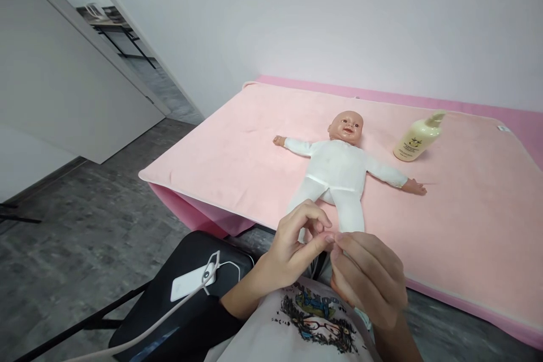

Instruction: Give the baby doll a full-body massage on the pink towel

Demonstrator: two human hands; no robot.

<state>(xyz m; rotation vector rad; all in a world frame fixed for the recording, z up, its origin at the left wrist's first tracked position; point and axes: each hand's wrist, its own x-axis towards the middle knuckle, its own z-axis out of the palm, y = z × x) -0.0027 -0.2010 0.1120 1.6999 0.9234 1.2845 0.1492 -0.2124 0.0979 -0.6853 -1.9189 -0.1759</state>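
My left hand (292, 243) is raised in front of my body, its fingers loosely curved with a gap between index finger and thumb. Its thumb tip meets the fingertips of my right hand (371, 271), which are pressed together in a pinch. Whatever those fingertips hold, if anything, is hidden. Just beyond both hands a baby doll (337, 164) with a white cloth body lies on its back, arms spread, legs partly covered by my left hand. To the doll's right a pale yellow bottle (416, 141) with a pump-like top stands apart from it.
A pink blanket (229, 141) covers the table, which meets the wall. At lower left, a black chair (199, 249) bears a white power bank (193, 281) with a cable (169, 311). A door (68, 56) stands at far left, a small table (112, 25) beyond it.
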